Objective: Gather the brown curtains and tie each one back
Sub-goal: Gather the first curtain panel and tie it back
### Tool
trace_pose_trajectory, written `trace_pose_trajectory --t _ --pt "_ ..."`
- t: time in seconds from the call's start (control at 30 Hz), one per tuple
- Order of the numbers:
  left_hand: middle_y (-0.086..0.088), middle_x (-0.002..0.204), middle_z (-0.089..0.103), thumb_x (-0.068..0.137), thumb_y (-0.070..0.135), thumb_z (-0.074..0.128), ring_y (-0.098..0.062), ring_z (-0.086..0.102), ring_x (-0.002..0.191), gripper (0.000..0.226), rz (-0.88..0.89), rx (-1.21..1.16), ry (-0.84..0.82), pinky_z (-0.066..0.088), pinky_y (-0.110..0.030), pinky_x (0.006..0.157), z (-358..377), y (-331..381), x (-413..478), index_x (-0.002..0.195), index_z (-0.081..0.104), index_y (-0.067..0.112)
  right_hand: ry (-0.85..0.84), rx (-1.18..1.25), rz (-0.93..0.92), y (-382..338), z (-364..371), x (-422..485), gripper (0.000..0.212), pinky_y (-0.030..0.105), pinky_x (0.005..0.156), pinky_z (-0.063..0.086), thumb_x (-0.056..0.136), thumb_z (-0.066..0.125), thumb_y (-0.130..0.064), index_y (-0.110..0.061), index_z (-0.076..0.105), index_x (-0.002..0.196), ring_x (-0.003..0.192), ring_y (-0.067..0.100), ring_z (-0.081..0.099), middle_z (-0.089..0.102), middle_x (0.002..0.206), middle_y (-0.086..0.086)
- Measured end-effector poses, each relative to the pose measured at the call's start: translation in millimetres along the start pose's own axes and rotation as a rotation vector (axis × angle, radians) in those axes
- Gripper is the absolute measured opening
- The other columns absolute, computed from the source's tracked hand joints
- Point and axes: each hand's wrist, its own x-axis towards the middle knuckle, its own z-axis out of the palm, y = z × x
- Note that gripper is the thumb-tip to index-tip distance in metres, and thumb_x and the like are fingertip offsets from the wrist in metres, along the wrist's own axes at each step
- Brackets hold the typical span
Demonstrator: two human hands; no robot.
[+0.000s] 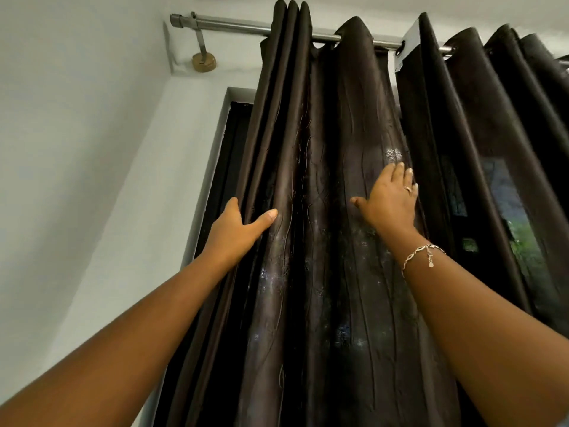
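my left hand (pixel 237 226) pinches the left edge of the dark brown embossed fabric curtain (pixel 332 288), right hand (pixel 389 204) flat on its right edge; gathering barely begun, nothing tied, i judge.

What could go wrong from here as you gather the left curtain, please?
The right hand lies flat on the left curtain, so the folds might slip away if it pushes toward the left hand. A downward tug from the gripping left hand could strain the rod, held at this end by one bracket.
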Motion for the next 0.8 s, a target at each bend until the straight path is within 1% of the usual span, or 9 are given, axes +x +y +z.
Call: trace_pose_trajectory --t 0.1,0.17,0.23,0.27,0.33,0.4,0.53,0.67,0.8 --pt "-0.007 0.155 0.021 0.081 0.054 0.056 -0.025 0.026 0.140 0.090 -0.028 0.044 0.027 0.027 -0.039 0.111 -0.1 -1.4 -3.0 0.148 0.012 0.013 -0.133 0.206 0.157 18.4 -0.6 0.2 0.106 0.049 0.117 0.017 0.079 0.070 -0.039 0.002 0.000 0.146 0.145 0.032 0.007 0.006 0.156 0.020" --pt "-0.008 0.153 0.027 0.081 0.053 0.058 -0.026 0.031 0.138 0.088 -0.049 0.052 0.039 0.028 -0.040 0.111 -4.4 -8.4 -3.0 0.147 0.017 0.013 -0.162 0.302 0.251 21.0 4.2 0.1 0.105 0.049 0.113 0.027 0.077 0.073 -0.033 0.001 0.001 0.146 0.142 0.035 0.017 0.013 0.154 0.021" --pt "-0.009 0.148 0.036 0.080 0.053 0.060 -0.027 0.039 0.133 0.084 -0.048 0.059 0.039 0.033 -0.044 0.111 -6.8 -14.0 -2.4 0.144 0.024 0.012 -0.173 0.336 0.332 24.6 5.7 0.8 0.089 0.048 0.104 0.035 0.083 0.068 -0.022 0.002 0.009 0.145 0.133 0.040 0.034 0.029 0.148 0.024" --pt "-0.009 0.145 0.040 0.079 0.053 0.060 -0.027 0.042 0.131 0.083 -0.047 0.068 0.040 0.036 -0.045 0.109 -8.2 -15.5 -1.7 0.143 0.026 0.012 -0.166 0.319 0.335 25.4 6.0 1.4 0.072 0.046 0.100 0.038 0.087 0.061 -0.017 0.004 0.019 0.142 0.128 0.042 0.040 0.038 0.141 0.026" --pt "-0.009 0.144 0.041 0.078 0.052 0.062 -0.028 0.044 0.129 0.084 -0.053 0.078 0.045 0.038 -0.046 0.107 -10.9 -18.8 1.0 0.143 0.026 0.012 -0.141 0.276 0.284 20.6 6.9 1.8 0.038 0.043 0.094 0.040 0.091 0.046 -0.008 0.007 0.042 0.125 0.120 0.044 0.046 0.049 0.129 0.030" --pt "-0.009 0.144 0.041 0.077 0.051 0.064 -0.028 0.045 0.128 0.086 -0.052 0.077 0.052 0.039 -0.045 0.106 -12.0 -22.6 3.5 0.143 0.026 0.012 -0.119 0.258 0.215 8.1 10.0 -1.7 0.027 0.043 0.091 0.041 0.090 0.040 -0.003 0.007 0.050 0.113 0.115 0.045 0.048 0.052 0.123 0.031" --pt "-0.011 0.149 0.033 0.079 0.044 0.067 -0.028 0.038 0.133 0.086 -0.036 0.080 0.060 0.034 -0.039 0.108 -14.0 -30.4 10.5 0.145 0.022 0.012 -0.099 0.194 0.081 -33.1 23.4 -11.5 0.026 0.040 0.090 0.043 0.090 0.041 -0.004 0.006 0.052 0.112 0.114 0.043 0.052 0.055 0.121 0.029" --pt "-0.008 0.153 0.026 0.081 0.037 0.067 -0.025 0.031 0.138 0.084 -0.001 0.024 -0.007 0.029 -0.039 0.110 -23.7 -39.9 17.3 0.146 0.018 0.016 -0.109 0.148 -0.027 -82.3 41.2 -12.4 0.030 0.040 0.089 0.044 0.091 0.036 -0.002 0.006 0.050 0.117 0.114 0.041 0.053 0.057 0.121 0.025" --pt "-0.005 0.154 0.024 0.083 0.043 0.061 -0.022 0.027 0.140 0.080 0.040 0.012 -0.071 0.028 -0.041 0.113 -45.0 -48.4 24.2 0.146 0.019 0.017 -0.128 0.206 -0.101 -130.8 50.0 -8.4 0.031 0.040 0.091 0.043 0.092 0.033 -0.003 0.003 0.050 0.117 0.115 0.040 0.052 0.056 0.124 0.025"
